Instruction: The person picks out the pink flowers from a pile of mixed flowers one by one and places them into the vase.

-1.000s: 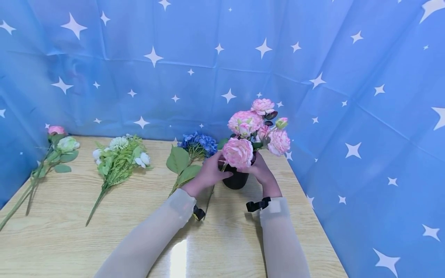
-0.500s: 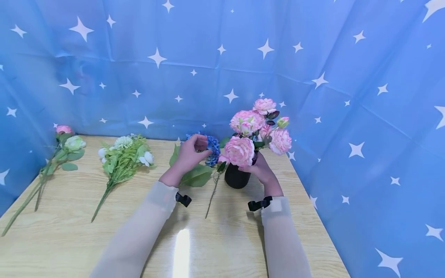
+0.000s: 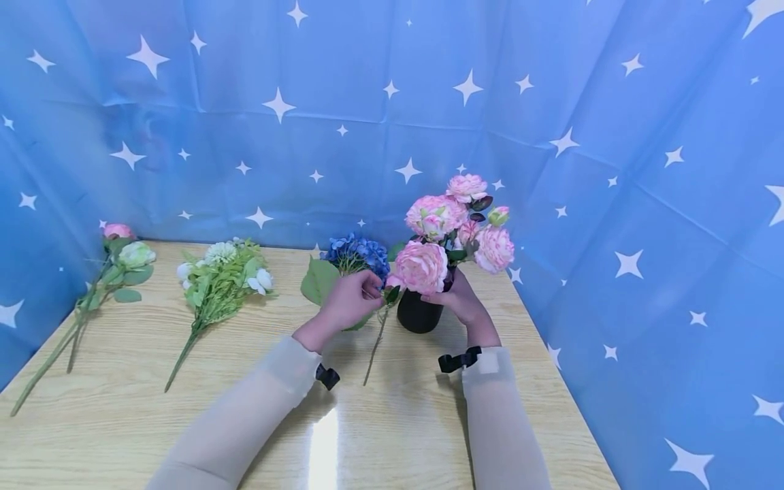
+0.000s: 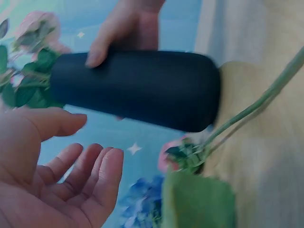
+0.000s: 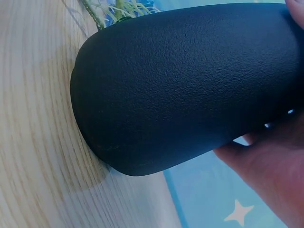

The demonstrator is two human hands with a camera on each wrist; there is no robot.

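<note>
My right hand (image 3: 464, 305) grips a black vase (image 3: 419, 316) near its upper part, with the thumb lying over it in the left wrist view. The vase stands on the table and holds a bunch of pink peonies (image 3: 422, 267). My left hand (image 3: 348, 299) hovers left of the vase, its fingers loosely bent and apart with nothing between them in the left wrist view (image 4: 71, 175). Beside its fingertips lies a short pink flower stem (image 3: 376, 348), its bloom partly hidden by the peonies. Behind the left hand rests a blue hydrangea (image 3: 358, 254) with broad green leaves, partly covered.
A bunch of white flowers with greenery (image 3: 220, 282) lies on the wooden table (image 3: 245, 422) to the left. Further left are a pink and a pale green flower (image 3: 136, 254) on long stems. A blue star-patterned curtain (image 3: 343, 150) runs along the back and sides.
My left hand has come away from the vase, moved left over the hydrangea, then lowered toward the short pink flower. The right hand stays on the vase.
</note>
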